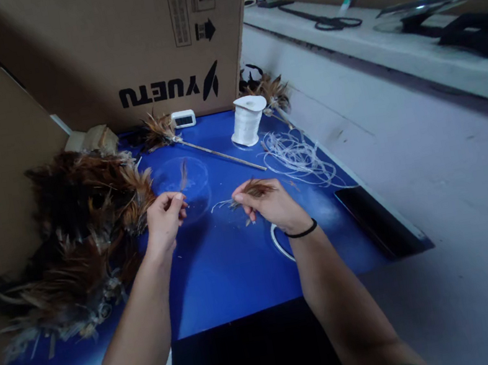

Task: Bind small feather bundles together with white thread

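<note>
My left hand [166, 220] pinches a single thin brown feather [184, 175], which points up from the fingertips. Held between thumb and fingers of my right hand [271, 203] is a small bunch of brown feathers [258, 188], its pale quill ends pointing left. Both hands are above the blue table [231, 273], apart from each other. Left of my left hand lies a large pile of brown and black feathers [89, 216]. Beyond the hands a thin stick [220, 156] with feathers tied at its far end [158, 131] lies on the table.
A white spool [247, 120] stands behind a loose tangle of clear strip [299, 157]. A small digital display [184, 119] is at the back, before a large cardboard box [84, 53]. A black flat object [373, 219] lies at the right edge. Scissors [333, 22] rest on the ledge.
</note>
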### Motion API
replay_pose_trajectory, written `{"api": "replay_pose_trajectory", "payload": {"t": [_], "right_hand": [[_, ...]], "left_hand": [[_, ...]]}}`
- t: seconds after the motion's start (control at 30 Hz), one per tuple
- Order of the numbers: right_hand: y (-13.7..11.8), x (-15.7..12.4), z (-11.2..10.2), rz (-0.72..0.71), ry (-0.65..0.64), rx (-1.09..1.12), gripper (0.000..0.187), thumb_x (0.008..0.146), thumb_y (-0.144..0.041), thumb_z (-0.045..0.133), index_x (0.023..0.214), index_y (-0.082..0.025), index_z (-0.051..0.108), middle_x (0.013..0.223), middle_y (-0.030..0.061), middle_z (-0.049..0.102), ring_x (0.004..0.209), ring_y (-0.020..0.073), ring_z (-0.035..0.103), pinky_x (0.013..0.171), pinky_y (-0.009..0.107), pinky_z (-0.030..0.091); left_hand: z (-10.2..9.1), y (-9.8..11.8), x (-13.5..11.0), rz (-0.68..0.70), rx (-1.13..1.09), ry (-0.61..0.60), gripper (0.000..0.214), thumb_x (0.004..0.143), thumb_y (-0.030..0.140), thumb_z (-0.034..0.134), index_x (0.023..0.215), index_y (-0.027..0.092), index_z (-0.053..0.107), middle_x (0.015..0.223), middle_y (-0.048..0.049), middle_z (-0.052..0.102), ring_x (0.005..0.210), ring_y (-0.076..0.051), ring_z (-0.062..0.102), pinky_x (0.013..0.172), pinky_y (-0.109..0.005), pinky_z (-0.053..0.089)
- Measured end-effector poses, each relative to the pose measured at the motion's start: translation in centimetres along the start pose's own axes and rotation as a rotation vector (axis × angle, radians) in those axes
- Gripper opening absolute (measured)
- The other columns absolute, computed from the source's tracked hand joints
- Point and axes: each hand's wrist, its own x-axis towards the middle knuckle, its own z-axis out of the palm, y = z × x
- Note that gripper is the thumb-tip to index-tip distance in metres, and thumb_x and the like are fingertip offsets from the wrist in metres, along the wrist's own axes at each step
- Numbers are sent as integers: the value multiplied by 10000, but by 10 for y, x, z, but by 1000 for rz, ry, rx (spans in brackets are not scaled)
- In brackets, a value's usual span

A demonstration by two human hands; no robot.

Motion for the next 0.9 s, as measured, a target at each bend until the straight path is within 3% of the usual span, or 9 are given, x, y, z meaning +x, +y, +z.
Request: {"api": "replay_pose_trajectory", "payload": {"t": [0.17, 0.27, 0.67, 0.9], "right_hand": [[-10, -4, 6, -2, -171, 1, 241, 760, -393, 654, 779, -153, 640, 490, -42, 551, 380, 71, 489, 399, 202, 427], [-13, -4, 7, -1, -192, -7, 255, 753, -407, 662, 753, -153, 636, 489, -46, 552, 383, 68, 485, 401, 202, 421], [-4, -2, 10, 37, -178, 2, 237, 740, -374, 675, 776, -147, 619, 528, -41, 551, 438, 81, 519, 426, 203, 445], [-1, -1, 13, -10, -156, 4, 241, 732, -375, 683, 779, -141, 649, 545, -23, 571, 454, 83, 524, 433, 206, 455]], "left_hand": [[20, 4, -20, -202, -204, -392, 270, 716, 382, 687, 795, 141, 595, 844, -69, 677, 690, -153, 658, 429, -175, 437], [27, 1, -27, -280, -220, -519, 287, 711, 378, 708, 806, 135, 590, 831, -75, 687, 680, -166, 681, 447, -191, 485], [26, 1, -27, -340, -166, -562, 247, 733, 326, 711, 813, 111, 620, 746, -74, 701, 560, -106, 642, 460, -176, 500], [26, -3, -25, -341, -160, -607, 245, 730, 334, 716, 811, 114, 646, 739, -70, 698, 550, -95, 628, 470, -178, 501]]}}
